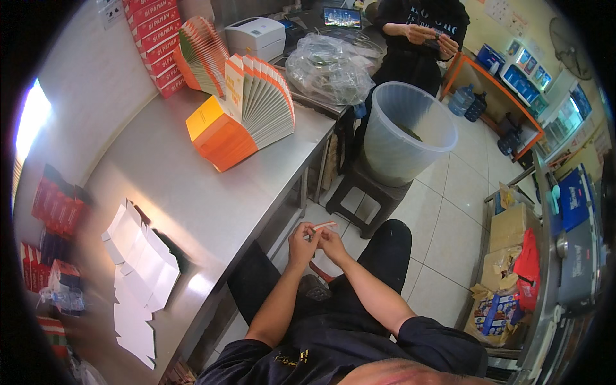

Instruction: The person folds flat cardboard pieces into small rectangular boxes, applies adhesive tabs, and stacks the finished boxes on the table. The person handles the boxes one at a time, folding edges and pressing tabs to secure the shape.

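Observation:
My left hand (300, 245) and my right hand (332, 246) meet above my lap, to the right of the steel table's front edge. Between their fingertips is a slim white and orange-red strip (325, 226), too small to name more exactly. The fingers of both hands are pinched together around it. On the table to my left lie flat white carton blanks (144, 263), partly unfolded and overlapping. Farther back stands a fanned row of orange and white cartons (266, 102), with an orange carton with a yellow panel (218, 131) at its near end.
A steel table (192, 192) runs along my left. Red boxes (154, 48) are stacked by the wall, near a white printer (255, 37) and clear plastic bags (327, 67). A translucent tub (401, 147) sits on a dark stool (366, 199). Behind it stands another person (420, 51).

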Available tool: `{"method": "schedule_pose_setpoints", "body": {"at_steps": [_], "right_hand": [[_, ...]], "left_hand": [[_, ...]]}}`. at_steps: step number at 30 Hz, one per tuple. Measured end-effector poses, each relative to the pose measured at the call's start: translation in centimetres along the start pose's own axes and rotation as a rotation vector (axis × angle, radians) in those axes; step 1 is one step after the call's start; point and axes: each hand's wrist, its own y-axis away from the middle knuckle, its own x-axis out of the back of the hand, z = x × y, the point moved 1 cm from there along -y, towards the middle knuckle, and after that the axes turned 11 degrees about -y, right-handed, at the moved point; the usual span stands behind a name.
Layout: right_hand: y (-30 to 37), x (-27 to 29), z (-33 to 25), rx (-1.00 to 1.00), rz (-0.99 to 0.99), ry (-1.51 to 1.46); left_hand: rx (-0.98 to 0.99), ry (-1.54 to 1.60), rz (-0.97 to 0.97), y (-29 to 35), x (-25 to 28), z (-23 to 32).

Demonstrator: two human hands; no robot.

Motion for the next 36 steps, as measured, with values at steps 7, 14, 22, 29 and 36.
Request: {"method": "schedule_pose_setpoints", "body": {"at_steps": [7,14,22,29,36], "right_hand": [[0.7,-1.6,-3.1,0.005,0.042,0.092],[0.4,0.8,-8.1,0.358,0.421,0.529],[-0.9,2.7,-5.6,0.061,0.265,0.214],[-0.2,1.8,-5.8,-0.005,0.211,0.146],[0.6,1.3,-7.9,-0.336,0.029,-0.203]], "left_hand": [[-0.095,-0.118,0.166,-0.8,1.2,-0.1],[-0.115,-0.222,0.169,-1.4,3.3,0.8],[-0.155,-0.115,0.152,-1.6,2.8,0.4],[-0.099,-0.085,0.085,-1.4,3.4,0.6],[0.284,0.542,-0.055,-1.8,3.1,-2.6]]}}
